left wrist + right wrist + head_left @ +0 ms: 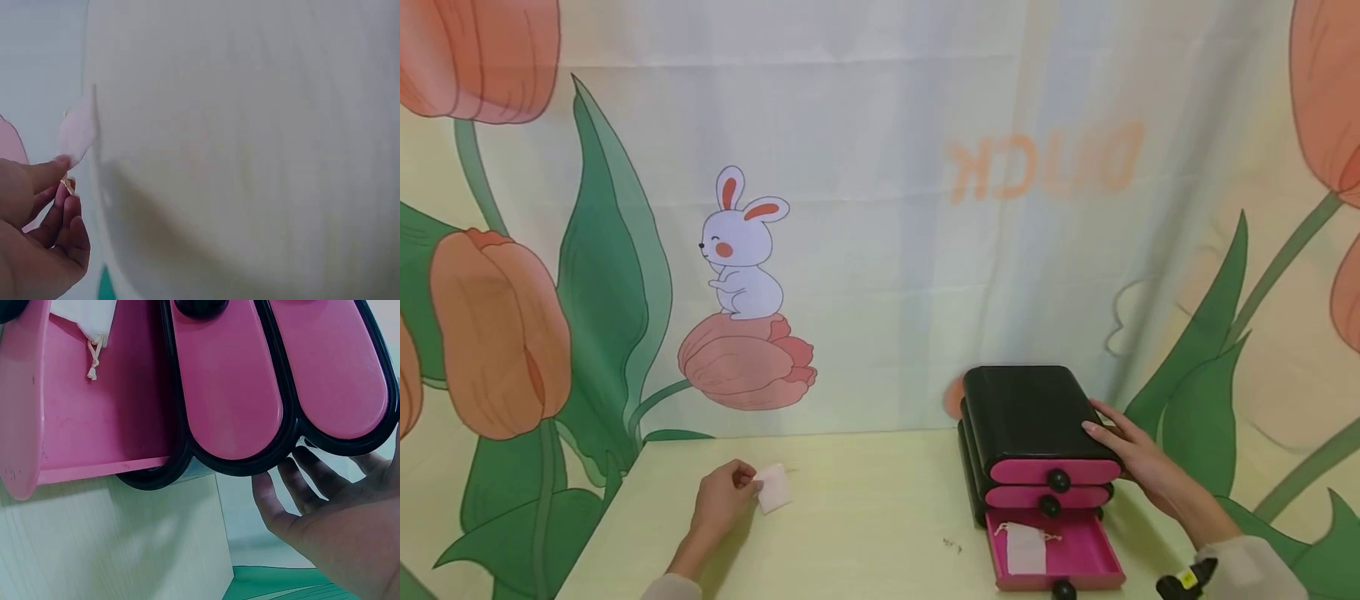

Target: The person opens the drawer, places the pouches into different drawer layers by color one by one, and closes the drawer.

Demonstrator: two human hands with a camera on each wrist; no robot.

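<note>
My left hand pinches a small white drawstring pouch between thumb and fingers, over the left part of the table. In the left wrist view the pouch shows its cord near the fingertips. At the right stands a black drawer unit with pink fronts and round black knobs. My right hand rests on its right side, fingers spread along the edge. The bottom drawer is pulled out; a second white drawstring pouch lies inside it. Both upper drawers are closed.
The pale table ends at a curtain printed with tulips and a rabbit. A black device with a yellow label sits by my right sleeve. Dark marks show on the tabletop left of the open drawer.
</note>
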